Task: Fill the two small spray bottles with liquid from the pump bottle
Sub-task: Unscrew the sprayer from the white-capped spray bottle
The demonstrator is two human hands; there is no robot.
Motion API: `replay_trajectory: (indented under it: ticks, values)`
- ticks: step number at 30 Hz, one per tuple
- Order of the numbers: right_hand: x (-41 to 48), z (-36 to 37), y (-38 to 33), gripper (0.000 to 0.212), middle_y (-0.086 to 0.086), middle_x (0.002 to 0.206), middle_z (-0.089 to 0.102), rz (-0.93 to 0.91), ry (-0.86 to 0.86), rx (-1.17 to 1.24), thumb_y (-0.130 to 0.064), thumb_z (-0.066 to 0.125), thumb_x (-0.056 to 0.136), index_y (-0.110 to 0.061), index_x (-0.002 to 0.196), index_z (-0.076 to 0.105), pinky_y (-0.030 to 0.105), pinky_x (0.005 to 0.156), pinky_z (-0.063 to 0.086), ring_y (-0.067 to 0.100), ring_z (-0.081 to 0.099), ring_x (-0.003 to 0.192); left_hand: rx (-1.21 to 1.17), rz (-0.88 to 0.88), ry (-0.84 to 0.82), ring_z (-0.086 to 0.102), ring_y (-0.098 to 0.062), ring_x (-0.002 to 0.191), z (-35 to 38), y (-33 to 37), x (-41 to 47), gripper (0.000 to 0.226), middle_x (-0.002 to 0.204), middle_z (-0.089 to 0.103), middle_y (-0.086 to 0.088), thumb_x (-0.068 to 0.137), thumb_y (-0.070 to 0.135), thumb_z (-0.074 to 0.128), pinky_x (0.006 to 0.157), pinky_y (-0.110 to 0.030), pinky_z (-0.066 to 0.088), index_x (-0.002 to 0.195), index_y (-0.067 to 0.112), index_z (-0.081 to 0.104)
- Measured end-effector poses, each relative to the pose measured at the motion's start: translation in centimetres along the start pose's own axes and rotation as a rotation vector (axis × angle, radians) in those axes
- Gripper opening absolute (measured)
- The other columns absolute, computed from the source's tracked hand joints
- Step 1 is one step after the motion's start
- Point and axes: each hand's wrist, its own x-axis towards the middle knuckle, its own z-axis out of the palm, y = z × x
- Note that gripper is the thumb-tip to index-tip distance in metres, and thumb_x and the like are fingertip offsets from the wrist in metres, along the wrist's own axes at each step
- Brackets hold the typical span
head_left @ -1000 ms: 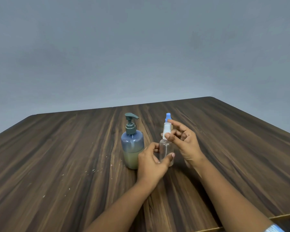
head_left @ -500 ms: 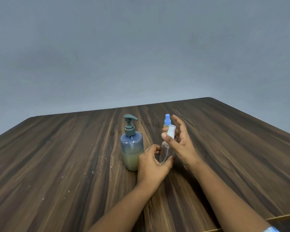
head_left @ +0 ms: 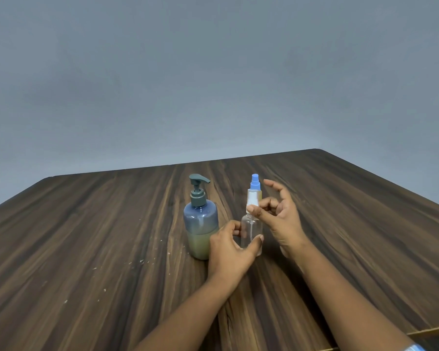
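Observation:
A clear small spray bottle [head_left: 251,230] stands upright on the wooden table [head_left: 86,236], and my left hand [head_left: 228,249] grips its body from the left. My right hand [head_left: 280,219] pinches its white spray top [head_left: 252,200] between the thumb and curled fingers, with the index finger stretched out. Just behind stands a second small spray bottle with a blue top [head_left: 255,181], its lower part hidden. The pump bottle [head_left: 200,224], bluish with a dark green pump and yellowish liquid in its lower half, stands right beside my left hand.
Small white crumbs [head_left: 137,262] are scattered on the table left of the pump bottle. A plain grey wall rises behind the table's far edge. The table's near right edge [head_left: 428,331] shows by my right forearm.
My right hand has shifted its fingers around the white spray top, which looked tilted half a second ago and is upright now. My left hand and the bottles have stayed in place.

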Motion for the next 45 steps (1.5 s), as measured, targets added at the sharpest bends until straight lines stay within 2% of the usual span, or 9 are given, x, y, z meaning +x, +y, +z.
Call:
replay_trajectory:
  ticks: [5, 8, 12, 16, 26, 30, 35, 39, 45]
  values:
    - [-0.2, 0.0, -0.1, 0.050, 0.020, 0.107, 0.067, 0.054, -0.095, 0.071, -0.005, 0.061, 0.089, -0.019, 0.134, 0.044, 0.019, 0.074, 0.054, 0.013, 0.066, 0.094, -0.013, -0.007, -0.027, 0.056, -0.002, 0.065, 0.0, -0.1, 0.0, 0.022, 0.077, 0.065, 0.011, 0.070, 0.029, 0.078, 0.059, -0.009, 0.039, 0.084, 0.026, 0.061]
    - [-0.1, 0.3, -0.1, 0.064, 0.008, 0.089, 0.057, 0.020, -0.021, -0.045, -0.017, 0.082, 0.070, -0.020, 0.125, 0.051, 0.021, 0.073, 0.052, 0.013, 0.055, 0.081, 0.011, 0.004, -0.033, 0.058, -0.002, 0.067, 0.0, -0.2, 0.0, 0.022, 0.078, 0.065, 0.010, 0.070, 0.029, 0.078, 0.059, -0.006, 0.039, 0.084, 0.025, 0.061]
    - [0.0, -0.2, -0.1, 0.053, 0.017, 0.082, 0.060, -0.011, -0.028, 0.062, 0.000, 0.071, 0.080, -0.017, 0.125, 0.050, 0.026, 0.080, 0.053, 0.022, 0.064, 0.084, 0.000, -0.005, -0.029, 0.048, -0.002, 0.051, 0.1, -0.4, 0.1, 0.022, 0.067, 0.061, 0.009, 0.069, 0.030, 0.078, 0.051, -0.009, 0.034, 0.082, 0.023, 0.062]
    - [0.1, -0.3, -0.8, 0.041, 0.004, 0.085, 0.075, -0.014, -0.013, 0.276, 0.001, 0.054, 0.086, -0.014, 0.124, 0.048, 0.022, 0.071, 0.056, 0.012, 0.070, 0.085, -0.021, 0.002, -0.053, 0.060, -0.002, 0.070, 0.2, -0.5, 0.1, 0.023, 0.083, 0.068, 0.009, 0.070, 0.029, 0.078, 0.061, -0.011, 0.043, 0.087, 0.020, 0.066]
    - [2.1, -3.5, 0.5, 0.016, -0.002, 0.079, 0.067, 0.072, 0.765, 0.779, -0.008, 0.057, 0.094, -0.023, 0.090, 0.054, 0.012, 0.053, 0.044, 0.002, 0.052, 0.059, -0.026, -0.004, -0.056, 0.043, -0.004, 0.047, 0.5, -0.8, 0.2, 0.022, 0.081, 0.066, 0.006, 0.069, 0.031, 0.078, 0.047, -0.011, 0.030, 0.081, 0.026, 0.060]
    - [2.4, -3.4, 1.1, 0.026, 0.003, 0.080, 0.058, 0.096, 0.816, 0.469, 0.003, 0.063, 0.086, -0.017, 0.086, 0.047, 0.013, 0.059, 0.050, 0.006, 0.059, 0.060, -0.032, -0.004, -0.065, 0.045, -0.005, 0.047, 0.5, -0.7, 0.2, 0.024, 0.080, 0.066, 0.004, 0.070, 0.031, 0.078, 0.047, -0.011, 0.030, 0.078, 0.032, 0.056]
    - [2.5, -2.9, 2.9, 0.035, 0.002, 0.093, 0.061, 0.190, 0.548, -0.055, 0.004, 0.063, 0.085, -0.012, 0.116, 0.058, 0.021, 0.074, 0.049, 0.011, 0.057, 0.078, -0.037, -0.002, -0.074, 0.047, -0.007, 0.048, 0.3, -0.7, 0.1, 0.023, 0.085, 0.067, 0.006, 0.070, 0.032, 0.078, 0.047, -0.014, 0.034, 0.083, 0.027, 0.059]
    - [2.5, -3.4, 3.8, 0.024, 0.005, 0.103, 0.066, 0.083, 0.484, -0.533, -0.005, 0.066, 0.084, -0.015, 0.106, 0.069, 0.028, 0.082, 0.047, 0.019, 0.061, 0.091, -0.035, 0.006, -0.081, 0.043, -0.004, 0.045, 0.3, -0.6, 0.0, 0.024, 0.083, 0.066, 0.006, 0.070, 0.033, 0.078, 0.045, -0.012, 0.031, 0.084, 0.026, 0.060]
    - [2.7, -3.7, 4.4, 0.022, 0.003, 0.093, 0.071, 0.127, 0.391, -0.665, -0.004, 0.068, 0.082, -0.018, 0.098, 0.069, 0.036, 0.084, 0.053, 0.022, 0.067, 0.087, -0.056, -0.004, -0.093, 0.043, -0.004, 0.040, 0.4, -0.7, 0.0, 0.025, 0.073, 0.063, 0.005, 0.066, 0.039, 0.075, 0.044, -0.023, 0.042, 0.081, 0.027, 0.059]
